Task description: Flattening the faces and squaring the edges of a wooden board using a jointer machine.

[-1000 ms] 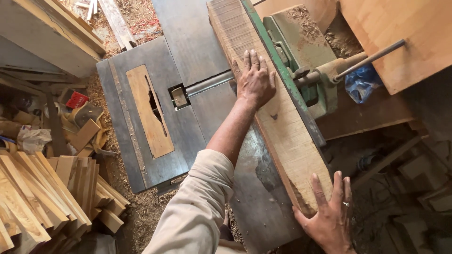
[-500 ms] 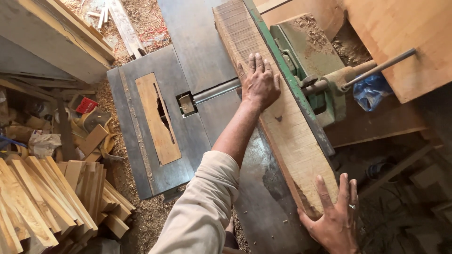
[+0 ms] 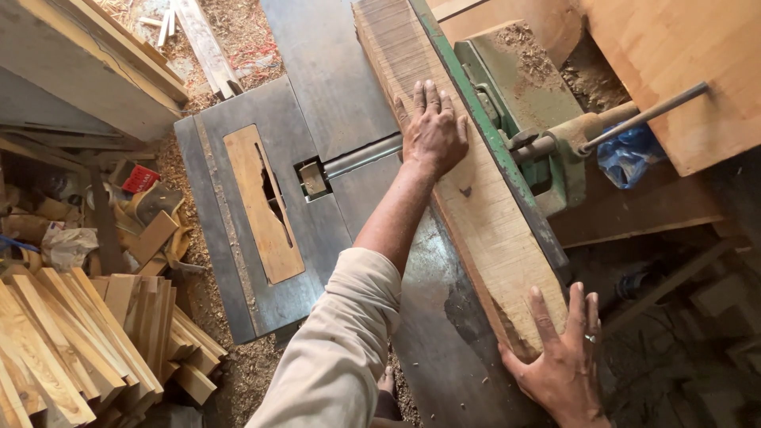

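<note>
Left hand (image 3: 432,131): open, fingers spread, palm flat on the top face of the plank (image 3: 468,198), about midway along it. Sleeve pale, rolled to the forearm.

Right hand (image 3: 564,361): open, fingers splayed, pressed against the near, ragged end of the plank. Ring on one finger.

Plank: long, thick, pale timber, lying lengthwise on the grey metal surface (image 3: 341,71) of the machine, its far edge against the green fence (image 3: 499,150). Rough-sawn ridges at the far end, smoother grain nearer, small dark knot past the middle, near end chipped and uneven. Likely heavy and stiff, no flex to speak of; face dry and dusty, so probably prone to sliding under a flat palm. Splinters probable at the broken end. Best hold, by judgement: flat pressure from above plus a push at the end, fingers clear of the bottom edge.

Beyond: slot across the surface with steel bar (image 3: 361,156); wooden insert plate (image 3: 261,202) with a dark cut-out on the side table; metal lever (image 3: 642,117) and blue plastic bag (image 3: 626,154) behind the fence.

Floor: sawdust, stacked offcut slats (image 3: 71,341), small red box (image 3: 140,178).
</note>
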